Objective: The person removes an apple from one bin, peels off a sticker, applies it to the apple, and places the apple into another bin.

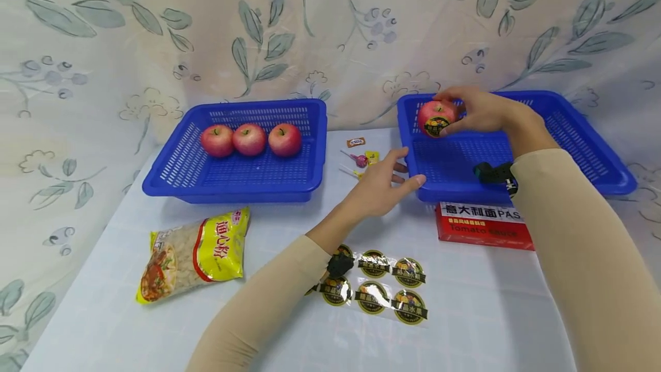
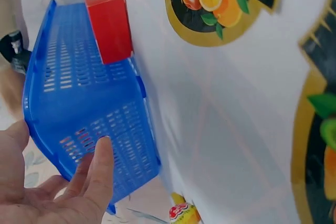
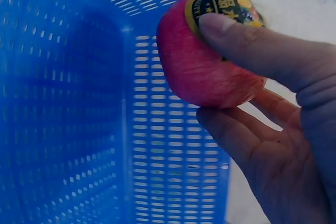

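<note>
Right hand (image 1: 480,111) curled around a stickered apple (image 1: 436,117) just above the right basket's (image 1: 594,154) far-left corner, left hand (image 1: 379,188) relaxed open, fingertips at the near-left rim: risk of apple slipping and rolling, or label peeling under thumb.

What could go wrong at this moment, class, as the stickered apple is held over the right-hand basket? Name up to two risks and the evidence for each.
1. The right hand holds the apple in its fingertips only, above the right basket; it might slip and bruise.
2. The thumb lies on the sticker, which could crease or lift.
</note>
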Available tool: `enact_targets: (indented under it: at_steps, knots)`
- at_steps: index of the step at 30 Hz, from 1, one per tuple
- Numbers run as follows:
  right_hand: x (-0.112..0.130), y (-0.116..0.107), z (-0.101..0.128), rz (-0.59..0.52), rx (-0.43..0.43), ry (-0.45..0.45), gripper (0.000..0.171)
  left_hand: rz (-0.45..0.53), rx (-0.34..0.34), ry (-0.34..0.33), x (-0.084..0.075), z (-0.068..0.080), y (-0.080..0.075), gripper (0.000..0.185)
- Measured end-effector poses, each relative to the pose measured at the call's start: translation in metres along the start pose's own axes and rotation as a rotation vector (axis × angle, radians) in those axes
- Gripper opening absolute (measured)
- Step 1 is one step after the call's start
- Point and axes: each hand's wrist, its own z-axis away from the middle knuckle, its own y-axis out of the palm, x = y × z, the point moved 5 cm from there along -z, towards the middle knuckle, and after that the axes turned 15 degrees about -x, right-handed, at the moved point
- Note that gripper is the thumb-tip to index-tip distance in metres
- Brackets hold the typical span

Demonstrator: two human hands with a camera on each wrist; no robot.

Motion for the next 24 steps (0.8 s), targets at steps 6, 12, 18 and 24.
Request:
enact_targets:
  at_steps: [6, 12, 18, 24]
  knots:
    - [-0.019, 0.014, -0.006, 0.028, 0.078, 0.121, 0.085, -0.013, 0.002, -0.001, -0.003, 0.001, 0.002, 0.075]
    - [-0.035, 0.027, -0.007, 0.042, 0.122, 0.171, 0.084, -0.05, 0.003, 0.011, -0.006, 0.002, 0.004, 0.075]
    - [-0.04, 0.032, -0.006, 0.102, 0.132, 0.2, 0.083, -0.106, 0.002, 0.029, -0.006, 0.003, 0.003, 0.077]
    - [-0.026, 0.026, -0.008, 0.148, 0.127, 0.174, 0.089, -0.143, 0.01, 0.08, -0.004, 0.002, -0.016, 0.073]
